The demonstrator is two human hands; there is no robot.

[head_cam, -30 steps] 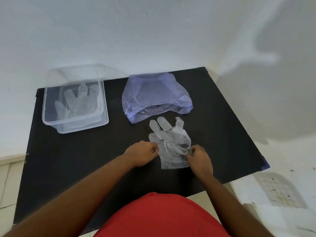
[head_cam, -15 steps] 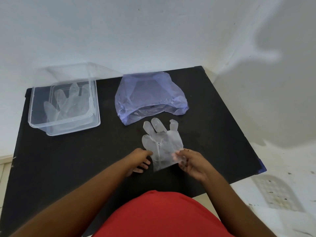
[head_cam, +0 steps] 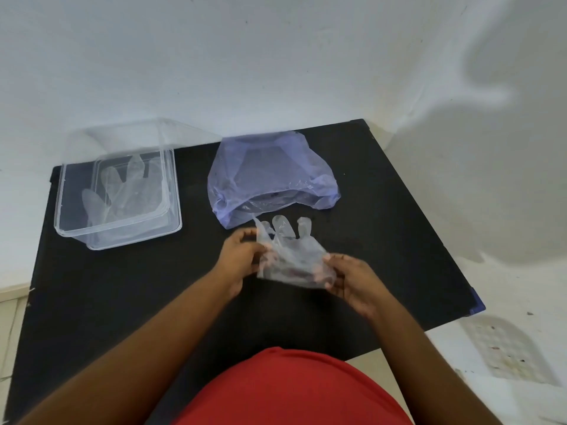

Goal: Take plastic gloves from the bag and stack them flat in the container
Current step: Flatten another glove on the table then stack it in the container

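A clear plastic glove [head_cam: 293,251] hangs just above the black table [head_cam: 122,296], its fingers pointing away from me. My left hand [head_cam: 241,260] pinches its left edge and my right hand [head_cam: 349,279] grips its cuff on the right. A thin purple plastic bag [head_cam: 270,176] lies behind the glove, mouth toward me, with something dark inside. A clear rectangular container [head_cam: 118,233] stands at the back left, and flat clear gloves [head_cam: 127,191] lie inside it.
The container's clear lid [head_cam: 138,136] leans against the white wall behind it. The table's right corner [head_cam: 477,302] ends close to my right hand, with a white floor beyond. My red shirt fills the bottom of the view.
The glove lay flat on the table with both hands at its cuff. Now both hands have lifted it off the surface, and it is crumpled between them.
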